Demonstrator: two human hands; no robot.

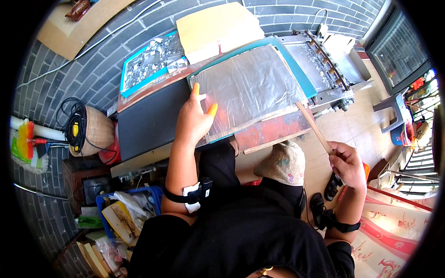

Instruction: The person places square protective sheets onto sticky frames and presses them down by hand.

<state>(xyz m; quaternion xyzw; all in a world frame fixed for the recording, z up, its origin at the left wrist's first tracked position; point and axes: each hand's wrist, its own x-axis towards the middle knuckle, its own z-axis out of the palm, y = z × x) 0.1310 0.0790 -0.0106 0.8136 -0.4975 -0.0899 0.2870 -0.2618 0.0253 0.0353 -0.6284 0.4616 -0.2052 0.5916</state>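
My left hand (196,116), with orange-yellow covers on the thumb and a fingertip, rests with fingers spread at the left edge of a crinkled translucent sheet (250,87). That sheet lies over a flat stack on a teal board (295,74). Between the thumb and fingers of my right hand (342,161) is one end of a thin wooden strip (314,128). The strip's far end touches or lies close to the sheet's lower right corner. Whether anything is under my left palm is hidden.
Behind the sheet are a blue tray (134,88) of silvery foil scraps and a yellowish board (219,29). A metal machine (323,62) stands at the right. A dark panel (149,118) lies left; a woven basket (99,130) with black cable stands beyond. A grey stool (391,107) is far right.
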